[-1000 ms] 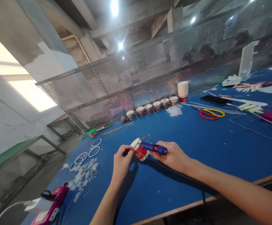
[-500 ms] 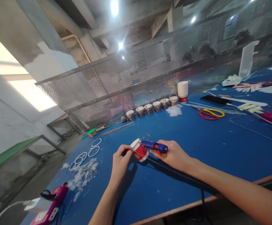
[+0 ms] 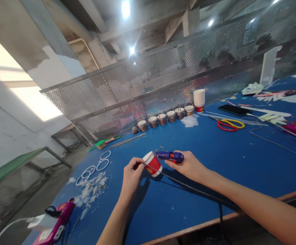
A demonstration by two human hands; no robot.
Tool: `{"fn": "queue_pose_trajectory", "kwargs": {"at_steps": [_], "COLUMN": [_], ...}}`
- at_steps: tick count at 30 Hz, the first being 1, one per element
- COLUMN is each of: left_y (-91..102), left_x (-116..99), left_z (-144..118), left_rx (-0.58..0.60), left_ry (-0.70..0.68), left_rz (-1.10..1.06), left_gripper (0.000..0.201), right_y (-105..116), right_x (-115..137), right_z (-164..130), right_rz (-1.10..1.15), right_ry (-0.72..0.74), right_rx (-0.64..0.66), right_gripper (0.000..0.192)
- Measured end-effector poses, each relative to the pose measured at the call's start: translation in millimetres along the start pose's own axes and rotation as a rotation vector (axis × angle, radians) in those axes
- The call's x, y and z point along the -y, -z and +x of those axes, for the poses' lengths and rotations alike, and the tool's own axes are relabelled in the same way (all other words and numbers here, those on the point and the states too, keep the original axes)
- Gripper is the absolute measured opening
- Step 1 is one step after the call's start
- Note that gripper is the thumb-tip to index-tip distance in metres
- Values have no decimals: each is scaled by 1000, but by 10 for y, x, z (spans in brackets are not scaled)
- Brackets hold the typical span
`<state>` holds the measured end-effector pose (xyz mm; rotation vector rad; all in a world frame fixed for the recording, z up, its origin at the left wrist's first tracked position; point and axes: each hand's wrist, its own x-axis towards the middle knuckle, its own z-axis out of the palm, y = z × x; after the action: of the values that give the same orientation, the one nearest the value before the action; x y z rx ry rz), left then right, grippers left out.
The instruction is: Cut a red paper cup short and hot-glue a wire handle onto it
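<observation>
My left hand (image 3: 134,170) pinches the rim side of a red and white paper cup (image 3: 154,166), which is tilted above the blue table. In my right hand (image 3: 187,165) is a blue glue gun (image 3: 167,156), its nozzle close to the cup's upper rim. Whether the nozzle touches the rim I cannot tell. A thin cord (image 3: 186,185) runs from near the cup toward the lower right, below my right forearm.
Several wrapped cups (image 3: 162,119) and a cup stack (image 3: 199,98) line the perforated screen. Scissors (image 3: 230,125) and a phone (image 3: 234,109) lie right. White rings (image 3: 102,164), paper scraps (image 3: 93,189) and a magenta power strip (image 3: 62,217) are on the left.
The glue gun and my right hand have shifted very slightly to the right. Both hands keep their hold, and the cup stays tilted almost the same way.
</observation>
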<state>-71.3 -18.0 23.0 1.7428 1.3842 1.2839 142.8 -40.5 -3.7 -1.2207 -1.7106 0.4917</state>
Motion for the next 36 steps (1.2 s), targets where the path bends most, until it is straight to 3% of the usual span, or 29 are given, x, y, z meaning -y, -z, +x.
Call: {"fn": "queue_pose_trajectory", "kwargs": {"at_steps": [4, 7, 14, 17, 20, 22, 23, 24, 26, 28, 30, 33, 36], "left_y": [10, 12, 14, 13, 1, -16, -26, -38, -60, -77, -88, -102, -119], "left_x": [3, 9, 43, 44, 39, 37, 37, 37, 38, 40, 42, 41, 32], "left_z": [4, -1, -10, -12, -21, -35, -43, -52, -69, -85, -98, -114, -127], "left_rx": [-35, -65, -75, -73, -78, -91, -97, -101, -99, -95, -92, -76, -54], "left_ry": [19, 33, -8, -54, -112, -165, -195, -225, -285, -338, -370, -377, -377], "left_rz": [-36, -66, -43, -5, 44, 88, 110, 131, 169, 202, 232, 262, 281], "left_gripper": [14, 13, 15, 14, 12, 11, 10, 10, 11, 12, 12, 12, 13], "right_y": [63, 75, 22, 83, 213, 265, 260, 229, 97, -82, -233, -309, -253], "right_x": [-50, -122, -340, -388, -340, -241, -175, -102, 45, 170, 256, 313, 313], "right_z": [96, 154, 220, 244, 261, 246, 226, 200, 134, 70, 25, 10, 32], "right_rz": [189, 127, -260, -334, -303, -150, -43, 70, 276, 441, 581, 669, 560], "right_ry": [-221, -348, -305, -302, -274, -168, -110, -66, -78, -211, -388, -552, -471], "right_rx": [113, 145, 24, 22, -159, -335, -364, -333, -111, 146, 303, 378, 327], "right_gripper": [30, 41, 25, 30, 39, 37, 33, 28, 20, 13, 13, 11, 5]}}
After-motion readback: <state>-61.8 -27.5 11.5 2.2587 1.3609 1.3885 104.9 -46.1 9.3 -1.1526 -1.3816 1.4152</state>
